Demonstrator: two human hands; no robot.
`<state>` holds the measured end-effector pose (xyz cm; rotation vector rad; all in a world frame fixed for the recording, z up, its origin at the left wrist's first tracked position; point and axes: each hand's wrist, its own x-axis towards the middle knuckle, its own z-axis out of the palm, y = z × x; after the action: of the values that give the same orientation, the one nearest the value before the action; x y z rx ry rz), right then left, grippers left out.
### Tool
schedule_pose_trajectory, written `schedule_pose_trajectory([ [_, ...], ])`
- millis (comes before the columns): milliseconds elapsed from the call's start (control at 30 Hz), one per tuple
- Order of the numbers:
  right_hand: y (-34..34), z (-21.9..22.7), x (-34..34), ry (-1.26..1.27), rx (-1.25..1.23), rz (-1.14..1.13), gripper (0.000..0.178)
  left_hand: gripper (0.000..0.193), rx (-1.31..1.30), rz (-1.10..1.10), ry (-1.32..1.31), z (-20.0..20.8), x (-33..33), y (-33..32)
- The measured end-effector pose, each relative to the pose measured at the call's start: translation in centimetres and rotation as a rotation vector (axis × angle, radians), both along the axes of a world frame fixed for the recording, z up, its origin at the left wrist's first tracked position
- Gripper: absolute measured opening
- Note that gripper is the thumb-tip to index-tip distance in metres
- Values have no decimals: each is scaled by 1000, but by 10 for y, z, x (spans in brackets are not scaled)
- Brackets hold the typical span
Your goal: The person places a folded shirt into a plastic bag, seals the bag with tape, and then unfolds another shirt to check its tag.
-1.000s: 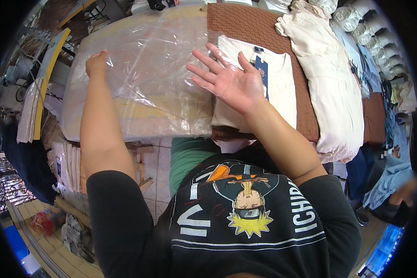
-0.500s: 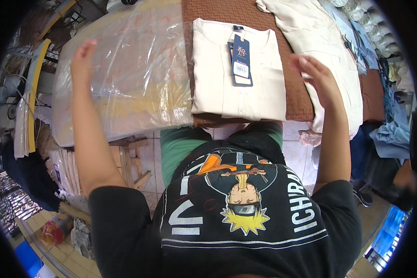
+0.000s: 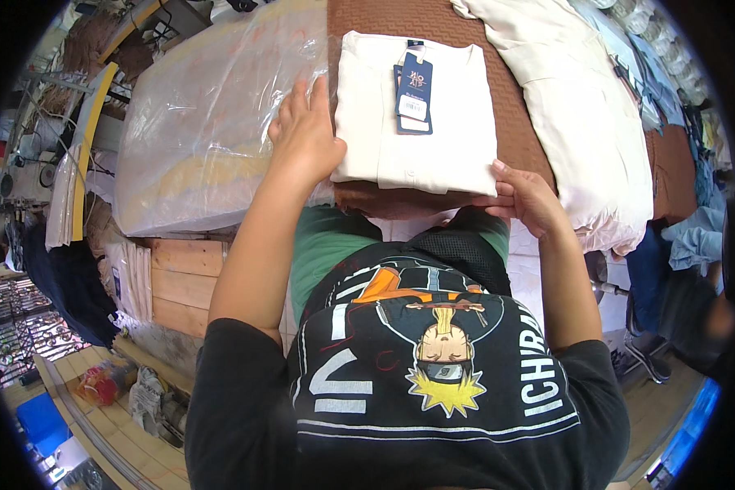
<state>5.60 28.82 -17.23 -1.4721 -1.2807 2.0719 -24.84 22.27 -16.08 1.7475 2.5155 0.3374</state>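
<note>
Bright light in here nearly bleaches the folded cream shirt point(image 3: 433, 153) and streaks the clear plastic sheet point(image 3: 216, 110) with glare; toward the edges, lines bend and soften.

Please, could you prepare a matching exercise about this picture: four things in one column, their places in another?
1. navy tag
2. brown cloth
3. clear plastic sheet
4. right hand

A. to the left of the folded shirt
B. at the shirt's near right corner
C. on the shirt's front
D. underneath the shirt

Pairs: 1-C, 2-D, 3-A, 4-B
</note>
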Motion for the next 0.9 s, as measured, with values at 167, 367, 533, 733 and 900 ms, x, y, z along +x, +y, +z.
schedule_pose_trajectory([
  [167, 1, -8, -9, 133, -37, -37, 41, 70, 37, 51, 37, -14, -8, 20],
  [367, 2, -16, -15, 209, -65, -80, 33, 32, 218, 134, -190, -24, -31, 22],
  [533, -5, -21, -26, 307, -136, -80, 28, 28, 318, 167, -758, -34, -80, 3],
  [733, -26, -17, -52, 361, -189, -181, 34, 33, 215, 202, -1069, -16, -75, -15],
  [900, -26, -12, -54, 73, 165, -105, 45, 36, 223, 234, -1087, -14, -76, -19],
])
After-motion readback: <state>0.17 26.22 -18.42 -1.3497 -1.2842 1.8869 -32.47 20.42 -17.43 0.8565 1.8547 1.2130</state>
